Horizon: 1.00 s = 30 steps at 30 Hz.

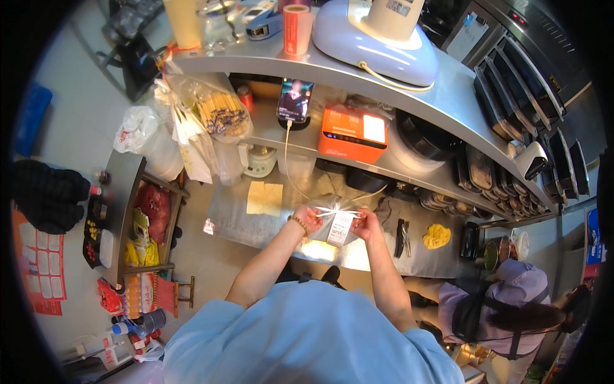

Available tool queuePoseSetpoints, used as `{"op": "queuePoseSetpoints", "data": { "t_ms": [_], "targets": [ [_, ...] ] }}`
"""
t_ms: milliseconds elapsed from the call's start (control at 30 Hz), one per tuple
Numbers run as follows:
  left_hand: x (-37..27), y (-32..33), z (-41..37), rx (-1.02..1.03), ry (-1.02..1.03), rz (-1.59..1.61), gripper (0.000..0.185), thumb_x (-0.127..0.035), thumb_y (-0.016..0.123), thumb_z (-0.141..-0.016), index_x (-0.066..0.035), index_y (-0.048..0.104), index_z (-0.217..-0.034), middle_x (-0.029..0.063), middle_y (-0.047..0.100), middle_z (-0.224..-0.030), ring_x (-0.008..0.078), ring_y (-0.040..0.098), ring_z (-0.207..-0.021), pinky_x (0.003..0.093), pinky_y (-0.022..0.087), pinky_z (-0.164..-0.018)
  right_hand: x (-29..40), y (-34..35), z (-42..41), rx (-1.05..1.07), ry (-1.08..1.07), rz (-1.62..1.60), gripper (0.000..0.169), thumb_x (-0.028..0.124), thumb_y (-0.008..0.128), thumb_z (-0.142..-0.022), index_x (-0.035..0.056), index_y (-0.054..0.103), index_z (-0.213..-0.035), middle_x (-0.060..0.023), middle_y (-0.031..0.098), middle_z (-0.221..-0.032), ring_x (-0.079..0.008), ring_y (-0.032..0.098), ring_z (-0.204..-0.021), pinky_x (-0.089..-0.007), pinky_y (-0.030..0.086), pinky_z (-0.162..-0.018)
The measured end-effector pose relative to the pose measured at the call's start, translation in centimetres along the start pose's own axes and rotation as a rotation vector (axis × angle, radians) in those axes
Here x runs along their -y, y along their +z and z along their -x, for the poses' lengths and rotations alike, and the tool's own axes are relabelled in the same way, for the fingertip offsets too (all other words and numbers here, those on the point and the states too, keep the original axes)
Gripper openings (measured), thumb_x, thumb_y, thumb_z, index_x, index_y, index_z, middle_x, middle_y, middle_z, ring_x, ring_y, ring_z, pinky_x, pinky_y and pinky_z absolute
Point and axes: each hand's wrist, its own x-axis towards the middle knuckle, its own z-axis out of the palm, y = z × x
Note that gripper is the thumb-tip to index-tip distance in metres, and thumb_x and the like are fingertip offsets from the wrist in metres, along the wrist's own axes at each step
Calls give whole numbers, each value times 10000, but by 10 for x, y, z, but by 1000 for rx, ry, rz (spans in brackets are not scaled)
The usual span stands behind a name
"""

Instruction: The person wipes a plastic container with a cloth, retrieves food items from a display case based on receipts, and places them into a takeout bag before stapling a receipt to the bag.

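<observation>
A clear plastic bag (320, 234) stands on the steel worktop (230, 211) in front of me, its white handles knotted at the top. A white printed slip (339, 229) hangs down its front. My left hand (308, 220), with a beaded bracelet at the wrist, pinches the left end of the handles. My right hand (365, 224) pinches the right end. What the bag holds cannot be made out. Beige paper sheets (265, 198) lie to the left of the bag. To its right are black-handled tongs (400, 238) or a similar tool, and a yellow cloth (436, 236).
Above the worktop, a shelf holds a phone (295, 100) on a stand, an orange printer (352, 134) and bagged wooden chopsticks (223, 111). A white cable hangs from the phone. Another person (499, 307) is at the right, near the worktop's end. Dark trays (518, 86) are racked at the upper right.
</observation>
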Motion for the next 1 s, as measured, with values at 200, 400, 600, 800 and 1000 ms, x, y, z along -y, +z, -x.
{"op": "queuePoseSetpoints", "data": {
  "t_ms": [200,400,600,800,1000],
  "targets": [
    [-10,53,99,-249,495,-1078,409,-148,580,-894,-53,519,-1287,61,617,-940,174,619,-858,323,530,-784,16,60,75,-120,-951,1155,217,160,677,-805,2,674,-954,-110,684,-818,-188,660,-799,-343,527,-721],
    [-131,303,288,-4,2134,-1331,221,-16,516,-895,9,629,-1083,92,648,-1053,155,622,-912,271,502,-773,38,340,257,237,-2132,1433,226,172,729,-790,26,614,-918,-134,650,-940,-309,633,-829,-380,498,-711],
    [-230,380,295,142,2207,-1833,387,-39,527,-856,-111,619,-1225,130,635,-1114,278,608,-1034,357,487,-882,68,466,221,130,-2028,1463,470,231,782,-705,-6,582,-1058,-132,677,-816,-303,655,-749,-388,514,-702],
    [-236,381,295,84,1977,-1974,298,-142,562,-889,-112,651,-1172,161,667,-1011,325,632,-963,391,499,-846,109,450,227,483,-1733,1694,287,164,733,-726,46,647,-972,-71,655,-725,-213,633,-669,-341,500,-663],
    [-242,392,302,107,1943,-2068,186,-129,586,-867,-44,656,-1017,201,653,-932,367,629,-897,413,502,-773,92,480,245,605,-2037,2130,207,13,667,-752,18,628,-955,-116,675,-844,-264,653,-747,-359,514,-705]
  ]
}}
